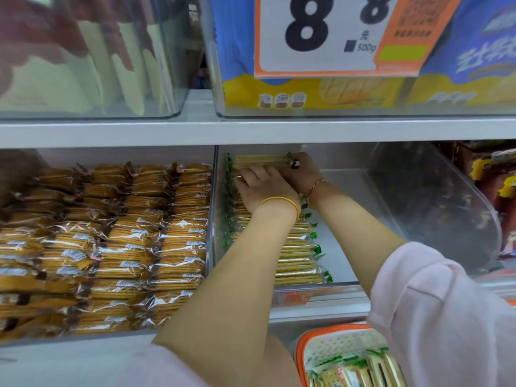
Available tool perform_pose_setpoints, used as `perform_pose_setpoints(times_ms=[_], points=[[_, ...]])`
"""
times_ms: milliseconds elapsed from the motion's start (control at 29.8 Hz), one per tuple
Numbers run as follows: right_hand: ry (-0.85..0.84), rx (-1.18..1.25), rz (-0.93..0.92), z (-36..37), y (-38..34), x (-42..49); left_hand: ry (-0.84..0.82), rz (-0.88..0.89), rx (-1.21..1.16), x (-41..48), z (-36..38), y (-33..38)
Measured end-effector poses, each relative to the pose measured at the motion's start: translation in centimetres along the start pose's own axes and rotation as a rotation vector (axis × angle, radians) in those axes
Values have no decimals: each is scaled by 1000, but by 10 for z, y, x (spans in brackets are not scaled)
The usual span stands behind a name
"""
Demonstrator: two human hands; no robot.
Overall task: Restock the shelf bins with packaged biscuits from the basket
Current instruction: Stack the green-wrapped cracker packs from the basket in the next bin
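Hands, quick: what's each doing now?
Left hand: open, fingers pressing the stacked packs.
Right hand: closed, gripping the top biscuit pack.

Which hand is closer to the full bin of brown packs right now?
Left. The left hand rests on the green packs just right of the full bin; the right hand is farther right, gripping the rear packet.

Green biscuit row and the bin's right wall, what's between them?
Bare bin floor lies between row and wall, the right forearm reaching over it; head view.
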State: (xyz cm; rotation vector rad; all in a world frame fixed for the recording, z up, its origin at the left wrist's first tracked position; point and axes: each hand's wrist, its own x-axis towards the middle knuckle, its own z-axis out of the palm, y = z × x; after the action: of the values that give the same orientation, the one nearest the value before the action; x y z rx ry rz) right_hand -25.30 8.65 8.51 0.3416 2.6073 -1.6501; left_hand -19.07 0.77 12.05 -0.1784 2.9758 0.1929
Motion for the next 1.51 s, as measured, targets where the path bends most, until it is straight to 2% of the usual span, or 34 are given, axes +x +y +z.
perform_pose_setpoints(times_ms=[134, 235, 302, 369, 436, 503, 603, 670, 771, 838, 938, 1106, 1173, 1407, 1508], points=[[-68, -122, 23, -10, -5, -1, -96, 34, 8, -13, -5, -1], [-74, -235, 44, -31, -19, -18, -73, 126, -42, -38, -13, -1], [-29, -295, -36, -54, -31, -48, 38, 240, -156, -64, -20, -2], [54, -231, -173, -80, -33, -96, 241, 421, -317, -93, -22, -4], [172, -1, -245, -104, -21, -161, 477, 636, -504, -122, -16, -4], [299, 225, -224, -121, 2, -228, 574, 782, -642, -155, -1, -4], [398, 286, -26, -128, 58, -295, 417, 954, -628, -197, 39, -2], [340, 211, 169, -120, 108, -316, 225, 1028, -565, -211, 72, 0], [243, 65, 388, -107, 176, -334, -47, 945, -547, -214, 110, 0], [212, -12, 487, -99, 207, -339, -168, 848, -529, -211, 123, 0], [132, -159, 575, -72, 236, -337, -210, 783, -569, -205, 134, 4], [-247, -426, 571, 7, 266, -322, -232, 657, -630, -189, 151, 12], [-322, -510, 573, 30, 284, -323, -233, 649, -639, -187, 155, 13], [-255, -605, 517, 39, 310, -333, -240, 633, -631, -181, 162, 14], [-151, -393, 578, 19, 298, -325, -255, 596, -631, -180, 162, 12]])
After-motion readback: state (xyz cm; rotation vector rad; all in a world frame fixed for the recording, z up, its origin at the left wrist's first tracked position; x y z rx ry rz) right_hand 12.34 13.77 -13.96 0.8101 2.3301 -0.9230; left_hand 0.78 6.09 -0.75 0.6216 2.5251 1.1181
